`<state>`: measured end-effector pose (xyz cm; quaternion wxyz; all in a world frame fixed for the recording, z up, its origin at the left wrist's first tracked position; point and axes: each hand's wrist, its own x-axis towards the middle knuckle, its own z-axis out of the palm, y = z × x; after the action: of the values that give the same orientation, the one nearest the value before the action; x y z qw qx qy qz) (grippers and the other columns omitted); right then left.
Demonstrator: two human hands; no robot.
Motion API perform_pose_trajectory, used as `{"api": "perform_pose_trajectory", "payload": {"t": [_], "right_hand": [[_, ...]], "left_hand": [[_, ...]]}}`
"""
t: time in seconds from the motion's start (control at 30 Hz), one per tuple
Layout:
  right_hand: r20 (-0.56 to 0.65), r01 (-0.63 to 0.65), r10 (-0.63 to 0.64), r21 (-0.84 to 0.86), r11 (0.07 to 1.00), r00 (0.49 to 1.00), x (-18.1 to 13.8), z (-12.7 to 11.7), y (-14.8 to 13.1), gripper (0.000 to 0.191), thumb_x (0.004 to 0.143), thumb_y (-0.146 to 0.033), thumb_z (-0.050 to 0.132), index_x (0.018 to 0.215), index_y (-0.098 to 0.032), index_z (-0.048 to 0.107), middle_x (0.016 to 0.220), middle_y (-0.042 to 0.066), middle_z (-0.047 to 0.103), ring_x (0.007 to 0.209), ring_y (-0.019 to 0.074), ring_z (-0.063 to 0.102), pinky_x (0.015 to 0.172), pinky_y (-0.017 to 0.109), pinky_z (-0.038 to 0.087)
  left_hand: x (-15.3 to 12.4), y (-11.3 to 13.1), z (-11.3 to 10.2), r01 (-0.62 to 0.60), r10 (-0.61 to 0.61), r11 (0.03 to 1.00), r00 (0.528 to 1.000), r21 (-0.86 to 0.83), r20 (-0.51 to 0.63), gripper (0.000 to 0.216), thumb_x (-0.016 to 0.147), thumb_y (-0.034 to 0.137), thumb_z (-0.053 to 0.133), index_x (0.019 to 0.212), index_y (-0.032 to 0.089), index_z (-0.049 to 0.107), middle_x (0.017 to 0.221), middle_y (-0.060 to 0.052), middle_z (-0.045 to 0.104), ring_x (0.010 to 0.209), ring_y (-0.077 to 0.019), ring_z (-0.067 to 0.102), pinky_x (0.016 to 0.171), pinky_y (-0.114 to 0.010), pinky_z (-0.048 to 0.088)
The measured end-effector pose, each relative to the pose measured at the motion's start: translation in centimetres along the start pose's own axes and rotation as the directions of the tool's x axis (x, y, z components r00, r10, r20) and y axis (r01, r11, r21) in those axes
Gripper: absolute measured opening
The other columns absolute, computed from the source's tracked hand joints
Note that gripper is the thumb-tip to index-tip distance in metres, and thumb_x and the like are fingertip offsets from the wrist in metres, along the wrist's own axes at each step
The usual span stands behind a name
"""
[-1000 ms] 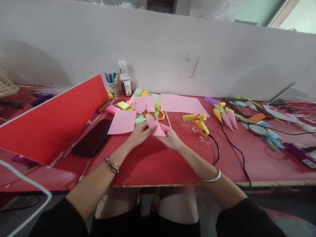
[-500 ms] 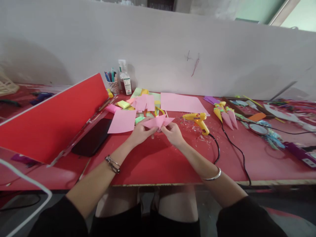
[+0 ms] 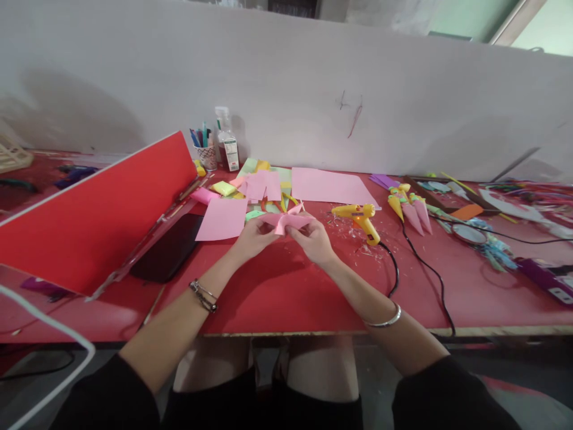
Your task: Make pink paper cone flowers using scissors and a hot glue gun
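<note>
Both hands meet over the middle of the red table (image 3: 286,298). My left hand (image 3: 251,240) and my right hand (image 3: 313,240) each pinch a side of a small folded pink paper piece (image 3: 286,221), held just above the tabletop. Its corners stick up between my fingers. A flat pink paper square (image 3: 222,219) lies just left of my left hand. A yellow glue gun (image 3: 360,218) lies to the right of my right hand, its black cord (image 3: 394,269) trailing toward the table's front edge.
A large red board (image 3: 94,215) leans at the left over a black tablet (image 3: 166,251). A pen cup (image 3: 206,154) and a bottle (image 3: 226,140) stand at the back by the wall. A big pink sheet (image 3: 331,188), paper cones (image 3: 412,212) and craft clutter lie right.
The pink paper has gone from a flat triangle held low to a more folded, bunched shape raised slightly and farther from me. Both hands shifted a little forward with it.
</note>
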<state>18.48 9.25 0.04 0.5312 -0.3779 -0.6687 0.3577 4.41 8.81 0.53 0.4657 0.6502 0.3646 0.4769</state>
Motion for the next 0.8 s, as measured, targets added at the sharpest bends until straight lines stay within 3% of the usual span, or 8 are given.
{"api": "perform_pose_trajectory", "payload": {"t": [0.1,0.2,0.43,0.67,0.8], "right_hand": [[-0.036,-0.034,0.033,-0.022,0.999,0.999,0.03,-0.06,0.11,0.012,0.066,-0.026,0.056,0.074,-0.017,0.057,0.074,0.002,0.06,0.07,0.0129,0.057,0.065,0.027,0.047],[-0.058,-0.049,0.048,-0.018,0.999,0.997,-0.01,-0.02,0.2,0.015,0.065,-0.027,0.058,0.077,-0.017,0.057,0.074,0.002,0.062,0.068,0.013,0.058,0.064,0.027,0.048],[0.004,-0.003,0.003,0.013,1.0,1.0,-0.19,0.17,0.07,0.015,0.067,-0.024,0.055,0.08,-0.017,0.057,0.076,0.003,0.063,0.064,0.0115,0.058,0.062,0.026,0.049],[0.002,-0.089,0.089,0.08,0.993,0.996,-0.17,0.26,0.45,0.022,0.064,-0.029,0.059,0.082,-0.017,0.054,0.073,0.002,0.063,0.064,0.0132,0.059,0.066,0.03,0.05],[0.001,-0.1,0.1,0.132,0.986,0.995,-0.23,0.27,0.36,0.026,0.064,-0.028,0.06,0.086,-0.018,0.051,0.077,0.002,0.062,0.069,0.0132,0.059,0.067,0.028,0.049]], "left_hand": [[0.13,-0.29,0.12,-0.064,0.064,0.998,0.997,0.001,0.051,0.032,0.063,0.027,0.058,0.093,0.015,0.059,0.091,-0.007,0.065,0.079,-0.0159,0.058,0.07,-0.029,0.047],[0.17,-0.38,0.25,-0.11,0.109,0.991,0.994,0.073,0.017,0.037,0.061,0.028,0.062,0.096,0.016,0.058,0.097,-0.007,0.064,0.084,-0.0171,0.057,0.071,-0.028,0.047],[0.17,0.06,0.15,-0.037,0.059,0.977,0.993,0.211,-0.1,0.014,0.07,0.023,0.052,0.073,0.014,0.061,0.074,-0.004,0.065,0.072,-0.0137,0.058,0.067,-0.026,0.047],[0.56,-0.65,0.12,0.015,-0.008,0.998,0.995,0.063,-0.099,0.017,0.069,0.028,0.055,0.067,0.012,0.06,0.066,-0.004,0.064,0.063,-0.0121,0.057,0.065,-0.026,0.048],[0.52,-0.64,0.2,0.008,-0.005,1.0,0.993,0.025,-0.115,0.018,0.067,0.029,0.058,0.07,0.012,0.061,0.07,-0.005,0.065,0.066,-0.0126,0.058,0.067,-0.026,0.049]]}}
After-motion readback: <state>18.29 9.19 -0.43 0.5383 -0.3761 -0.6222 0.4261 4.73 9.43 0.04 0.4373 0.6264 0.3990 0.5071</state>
